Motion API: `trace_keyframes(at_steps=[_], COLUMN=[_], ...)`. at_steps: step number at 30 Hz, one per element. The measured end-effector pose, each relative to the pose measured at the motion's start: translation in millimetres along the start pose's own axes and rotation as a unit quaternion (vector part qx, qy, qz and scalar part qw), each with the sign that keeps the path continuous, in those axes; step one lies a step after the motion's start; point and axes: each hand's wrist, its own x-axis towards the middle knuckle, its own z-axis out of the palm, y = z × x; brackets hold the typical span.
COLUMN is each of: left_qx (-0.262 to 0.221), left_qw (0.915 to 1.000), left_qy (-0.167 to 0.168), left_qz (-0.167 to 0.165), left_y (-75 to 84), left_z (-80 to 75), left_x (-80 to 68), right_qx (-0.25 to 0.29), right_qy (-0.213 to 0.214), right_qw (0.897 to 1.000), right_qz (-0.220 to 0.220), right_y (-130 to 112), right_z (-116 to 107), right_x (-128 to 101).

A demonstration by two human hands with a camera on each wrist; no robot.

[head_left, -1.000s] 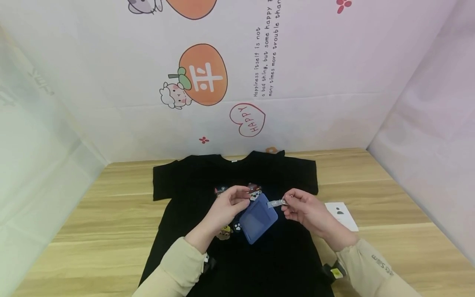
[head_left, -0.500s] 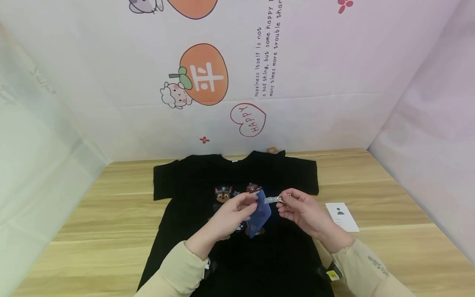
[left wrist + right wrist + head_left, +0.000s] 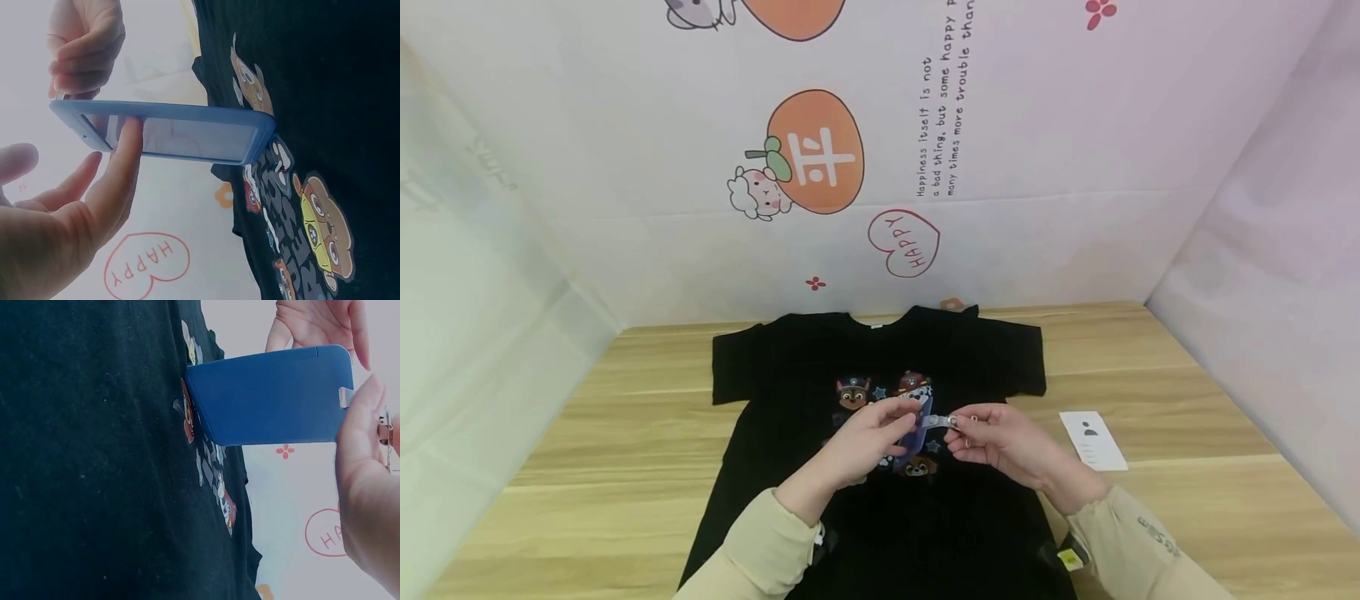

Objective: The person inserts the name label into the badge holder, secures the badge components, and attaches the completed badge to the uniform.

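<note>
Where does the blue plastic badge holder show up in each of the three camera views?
Head view: the blue plastic badge holder sits just below centre, seen nearly edge-on between the left hand and right hand.
Left wrist view: it runs as a horizontal band across the upper middle.
Right wrist view: its flat blue face fills the upper centre.
Shared landmark: the black T-shirt with cartoon dog print, behind the holder in all three.

Makeshift recording booth, wooden table (image 3: 1187, 367), cartoon-printed sheet backdrop (image 3: 1000, 167), white draped sides
</note>
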Motion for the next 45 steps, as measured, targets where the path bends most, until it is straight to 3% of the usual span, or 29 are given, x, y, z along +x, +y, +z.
trace_keyframes(at_steps=[4, 9, 15, 19, 27, 34, 37, 41, 45], left_qx=[0.01, 0.045, 0.07, 0.087, 0.103, 0.062, 0.107, 0.188, 0.211], left_qw=[0.9999, 0.999, 0.9972, 0.9947, 0.989, 0.9903, 0.9831, 0.9591, 0.9454], left_qy=[-0.002, 0.002, 0.004, 0.029, 0.091, 0.102, 0.099, 0.102, 0.109], left_qz=[-0.003, 0.001, 0.026, 0.045, 0.054, 0.071, 0.111, 0.186, 0.223], left_y=[0.5, 1.6, 1.3, 4.0, 6.4, 7.3, 5.6, 2.2, -1.0], left_z=[0.0, 1.7, 2.8, 5.6, 13.4, 14.0, 13.3, 11.6, 10.9], left_x=[-0.6, -0.2, 1.4, 0.7, 0.4, -2.8, -4.5, -5.9, -6.1], right_qx=[-0.011, -0.009, 0.03, 0.038, -0.048, -0.107, -0.125, -0.148, -0.151], right_qy=[0.005, -0.012, -0.024, -0.031, -0.026, -0.02, -0.019, -0.017, -0.022], right_qw=[1.0, 1.0, 0.999, 0.997, 0.995, 0.988, 0.986, 0.981, 0.979], right_qz=[0.012, -0.007, -0.031, -0.053, -0.089, -0.112, -0.111, -0.123, -0.139], right_y=[-1.8, -2.1, -3.8, -4.5, -2.6, -2.3, -1.6, 0.6, 3.5], right_z=[2.2, 5.7, 14.4, 19.0, 27.0, 29.9, 30.2, 32.2, 34.0], right_x=[0.4, 0.7, 0.5, -1.0, -3.6, -6.1, -6.9, -7.4, -7.6])
